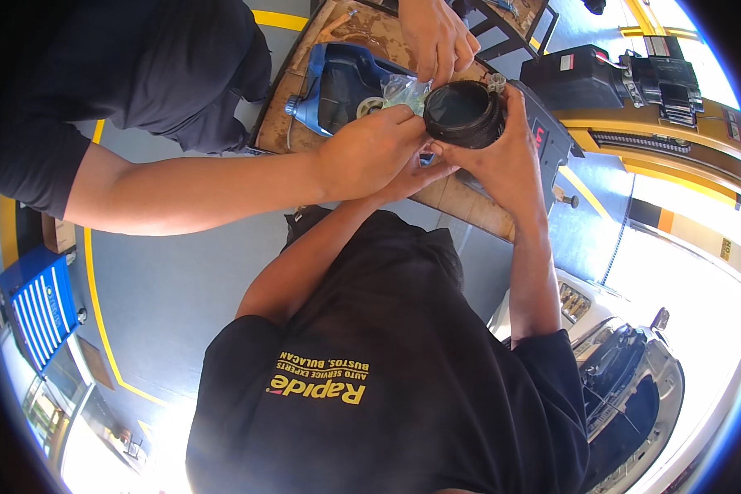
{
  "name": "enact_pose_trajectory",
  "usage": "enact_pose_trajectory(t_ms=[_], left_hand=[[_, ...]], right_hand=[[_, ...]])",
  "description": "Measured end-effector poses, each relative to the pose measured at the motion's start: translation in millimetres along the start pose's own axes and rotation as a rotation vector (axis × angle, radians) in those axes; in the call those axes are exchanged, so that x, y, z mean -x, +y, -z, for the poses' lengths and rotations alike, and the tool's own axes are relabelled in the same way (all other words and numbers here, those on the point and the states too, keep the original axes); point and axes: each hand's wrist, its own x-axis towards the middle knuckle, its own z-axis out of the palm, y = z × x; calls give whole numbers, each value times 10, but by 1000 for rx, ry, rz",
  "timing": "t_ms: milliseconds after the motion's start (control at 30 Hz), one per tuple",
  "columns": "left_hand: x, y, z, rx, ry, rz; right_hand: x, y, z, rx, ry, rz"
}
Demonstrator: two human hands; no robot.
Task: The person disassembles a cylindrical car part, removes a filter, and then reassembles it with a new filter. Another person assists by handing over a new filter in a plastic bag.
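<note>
Black cylinder (463, 114): it is being held up over the bench, its round mouth facing the camera and its inside showing dark.
Right hand (514, 160): it is gripping the cylinder's right side, the fingers wrapping up the far edge and the thumb pressing along the near edge, apart from one another.
Left hand (407, 179): it is lying just below the cylinder's left side, fingers pointing toward it; a co-worker's hand is covering part of it, so I cannot tell whether they are pinching anything.
Co-worker's nearer hand (362, 156): it is reaching in at the cylinder's left edge, fingers bunching together; what they are pinching is hidden.
Co-worker's farther hand (439, 41): it is hanging just beyond the cylinder, fingers curling downward.
Clear bag (407, 89): it is lying crumpled just left of the cylinder, near both of those hands.
Blue tub (324, 62): it is sitting farther left of the cylinder, a pale round part (370, 105) resting inside.
Wooden bench (473, 210): it is standing beneath the cylinder, its top stained.
Grey box (545, 132): it is showing red marks just right of the cylinder.
Vehicle (634, 395): it is standing well right of the cylinder, on the wearer's side.
</note>
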Motion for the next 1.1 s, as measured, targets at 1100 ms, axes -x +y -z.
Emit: enact_pose_trajectory(t_ms=[1100], left_hand=[[-215, 885, 733, -675, -33, -422]], right_hand=[[-35, -67, 215, 127, -41, 27]])
